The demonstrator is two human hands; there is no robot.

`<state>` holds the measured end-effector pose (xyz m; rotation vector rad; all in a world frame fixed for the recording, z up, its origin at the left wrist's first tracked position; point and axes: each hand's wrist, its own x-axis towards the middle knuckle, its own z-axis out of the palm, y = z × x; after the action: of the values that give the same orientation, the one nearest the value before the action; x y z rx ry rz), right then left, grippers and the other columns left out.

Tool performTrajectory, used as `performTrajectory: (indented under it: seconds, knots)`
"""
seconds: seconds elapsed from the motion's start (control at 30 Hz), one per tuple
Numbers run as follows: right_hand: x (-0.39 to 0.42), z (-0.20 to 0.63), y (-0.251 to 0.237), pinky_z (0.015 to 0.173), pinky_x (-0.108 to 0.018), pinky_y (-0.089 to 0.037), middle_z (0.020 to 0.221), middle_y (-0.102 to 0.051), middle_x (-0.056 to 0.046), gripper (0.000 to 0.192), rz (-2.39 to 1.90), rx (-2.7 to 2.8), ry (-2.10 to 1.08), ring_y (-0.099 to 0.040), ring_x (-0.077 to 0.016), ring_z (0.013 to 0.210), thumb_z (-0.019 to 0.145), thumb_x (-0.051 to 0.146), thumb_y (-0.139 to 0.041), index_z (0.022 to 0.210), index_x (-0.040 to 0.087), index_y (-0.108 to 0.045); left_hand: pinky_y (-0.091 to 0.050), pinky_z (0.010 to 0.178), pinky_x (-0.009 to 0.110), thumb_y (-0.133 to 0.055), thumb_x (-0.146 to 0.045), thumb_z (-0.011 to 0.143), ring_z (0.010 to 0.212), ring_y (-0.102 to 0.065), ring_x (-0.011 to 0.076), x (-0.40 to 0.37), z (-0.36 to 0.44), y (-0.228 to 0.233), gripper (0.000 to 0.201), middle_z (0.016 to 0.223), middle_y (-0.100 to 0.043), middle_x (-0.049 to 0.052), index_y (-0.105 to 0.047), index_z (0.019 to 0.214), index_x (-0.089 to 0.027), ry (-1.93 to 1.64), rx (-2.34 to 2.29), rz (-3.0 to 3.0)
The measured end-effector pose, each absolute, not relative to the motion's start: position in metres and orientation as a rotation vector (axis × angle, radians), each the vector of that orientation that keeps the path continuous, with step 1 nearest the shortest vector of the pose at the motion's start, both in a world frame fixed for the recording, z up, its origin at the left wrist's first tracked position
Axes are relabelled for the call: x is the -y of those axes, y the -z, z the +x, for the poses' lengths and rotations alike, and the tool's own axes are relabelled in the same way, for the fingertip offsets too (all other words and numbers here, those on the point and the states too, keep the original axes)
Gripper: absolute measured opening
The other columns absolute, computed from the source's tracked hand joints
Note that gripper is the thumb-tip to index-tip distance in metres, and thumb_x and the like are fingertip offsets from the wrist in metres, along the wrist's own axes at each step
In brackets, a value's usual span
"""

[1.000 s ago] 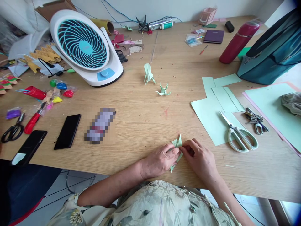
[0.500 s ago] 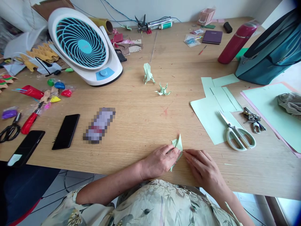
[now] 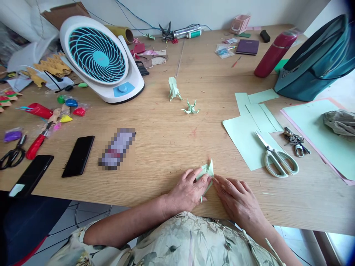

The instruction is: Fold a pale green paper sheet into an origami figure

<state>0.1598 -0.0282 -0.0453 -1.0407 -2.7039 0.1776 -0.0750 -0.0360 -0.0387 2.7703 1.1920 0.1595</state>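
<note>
A small folded piece of pale green paper (image 3: 208, 170) lies on the wooden table (image 3: 166, 140) near its front edge, one pointed tip sticking up. My left hand (image 3: 189, 191) lies over its left part and presses it to the table. My right hand (image 3: 237, 199) lies flat beside it, fingertips touching its right edge. Two finished green paper figures, one upright (image 3: 173, 88) and one low and spiky (image 3: 190, 107), stand further back in the middle.
Green paper sheets (image 3: 249, 129) with white-handled scissors (image 3: 277, 159) and keys (image 3: 295, 142) lie to the right, a teal bag (image 3: 316, 62) and red bottle (image 3: 273, 53) behind. A fan (image 3: 101, 59), two black phones (image 3: 78, 156), black scissors (image 3: 12, 155) and craft clutter fill the left.
My right hand has uncurled from pinching the paper and now lies flat beside it. My left hand's fingers have spread over the paper. The view has shifted slightly.
</note>
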Motion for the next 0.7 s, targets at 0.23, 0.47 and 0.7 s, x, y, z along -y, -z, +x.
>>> performTrajectory:
  seconds: [0.23, 0.47, 0.7]
  knots:
    - [0.024, 0.16, 0.053, 0.087, -0.042, -0.045, 0.15, -0.051, -0.012, 0.048, -1.027, 2.696, -0.213, -0.056, -0.0265, 0.109, 0.099, 0.014, -0.045, 0.147, 0.02, -0.046, -0.037, 0.103, 0.048, -0.057, -0.044, 0.096, 0.136, -0.039, 0.0371, 0.037, -0.074, 0.035, 0.055, 0.147, -0.051, 0.015, -0.052, 0.139, -0.011, -0.191, -1.219, 2.783]
    - [0.019, 0.148, 0.053, 0.081, -0.041, -0.046, 0.148, -0.053, -0.01, 0.055, -1.186, 2.68, -0.124, -0.055, -0.0269, 0.103, 0.094, 0.01, -0.047, 0.148, 0.018, -0.045, -0.043, 0.092, 0.042, -0.057, -0.046, 0.095, 0.123, -0.05, 0.031, 0.038, -0.071, 0.038, 0.057, 0.135, -0.059, 0.018, -0.053, 0.134, -0.005, -0.263, -1.205, 2.77]
    - [-0.001, 0.135, 0.045, 0.085, -0.042, -0.048, 0.151, -0.049, -0.011, 0.045, -1.262, 2.68, 0.002, -0.053, -0.0285, 0.11, 0.099, 0.021, -0.047, 0.144, 0.016, -0.051, -0.044, 0.096, 0.04, -0.056, -0.046, 0.096, 0.121, -0.052, 0.028, 0.038, -0.07, 0.039, 0.056, 0.133, -0.06, 0.016, -0.052, 0.135, -0.006, -0.229, -1.198, 2.791]
